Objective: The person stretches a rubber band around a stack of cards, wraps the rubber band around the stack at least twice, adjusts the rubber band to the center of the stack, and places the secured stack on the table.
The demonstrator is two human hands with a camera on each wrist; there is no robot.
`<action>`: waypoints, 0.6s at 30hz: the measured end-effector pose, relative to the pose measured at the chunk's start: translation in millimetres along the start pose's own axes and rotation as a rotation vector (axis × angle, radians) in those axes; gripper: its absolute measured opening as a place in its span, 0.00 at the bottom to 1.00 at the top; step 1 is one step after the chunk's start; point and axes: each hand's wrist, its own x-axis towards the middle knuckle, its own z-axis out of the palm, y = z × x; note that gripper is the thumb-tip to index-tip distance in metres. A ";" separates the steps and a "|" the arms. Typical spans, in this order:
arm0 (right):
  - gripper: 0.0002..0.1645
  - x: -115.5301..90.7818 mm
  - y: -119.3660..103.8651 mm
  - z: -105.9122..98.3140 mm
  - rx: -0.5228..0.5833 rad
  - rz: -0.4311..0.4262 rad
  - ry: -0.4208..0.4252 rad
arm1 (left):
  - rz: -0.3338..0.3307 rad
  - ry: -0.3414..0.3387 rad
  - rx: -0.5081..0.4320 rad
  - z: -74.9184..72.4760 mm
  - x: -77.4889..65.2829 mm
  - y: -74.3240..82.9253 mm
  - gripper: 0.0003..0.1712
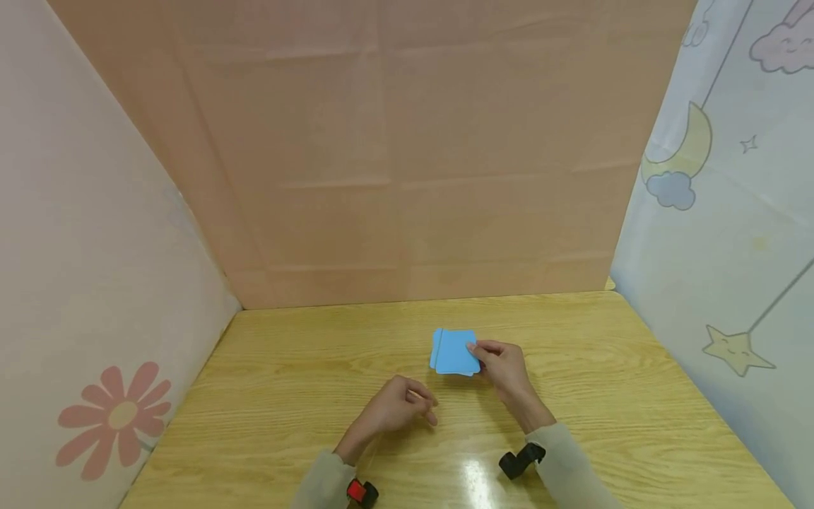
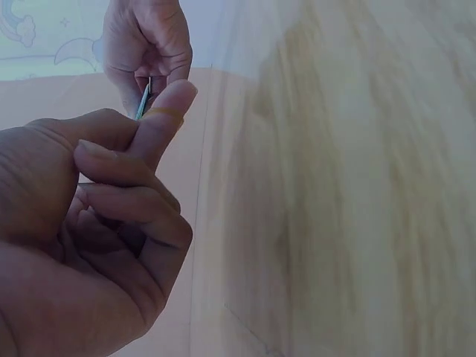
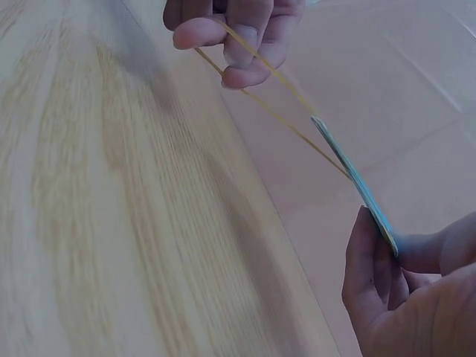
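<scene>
My right hand point(image 1: 509, 371) pinches a thin stack of blue cards point(image 1: 456, 351) at its right edge, thumb on the front face. The cards are slightly fanned and held up over the table; in the right wrist view the stack point(image 3: 353, 182) appears edge-on. A yellow rubber band point(image 3: 281, 76) stretches in two strands from the stack to my left hand point(image 1: 400, 406). In the left wrist view this band point(image 2: 165, 112) loops over one extended finger, while the other fingers of that hand point(image 2: 111, 201) are curled.
A wood-grain table point(image 1: 286, 367) lies under both hands. A tan backdrop point(image 1: 381, 177) stands along its far edge, with a flower-printed wall point(image 1: 95, 247) on the left and a moon-and-star-printed wall point(image 1: 731, 247) on the right. Dark straps point(image 1: 521, 459) sit at both wrists.
</scene>
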 end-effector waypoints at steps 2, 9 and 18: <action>0.24 0.0 -0.8 -0.2 0.006 0.009 0.001 | 0.011 -0.034 0.003 1.7 -0.8 1.1 0.11; 0.22 -1.4 -1.4 1.4 0.029 0.018 0.015 | 0.058 -0.125 0.008 8.5 -3.5 5.4 0.09; 0.23 -3.9 -3.4 -2.4 0.008 0.011 0.037 | 0.082 -0.075 0.027 8.8 -3.2 0.5 0.13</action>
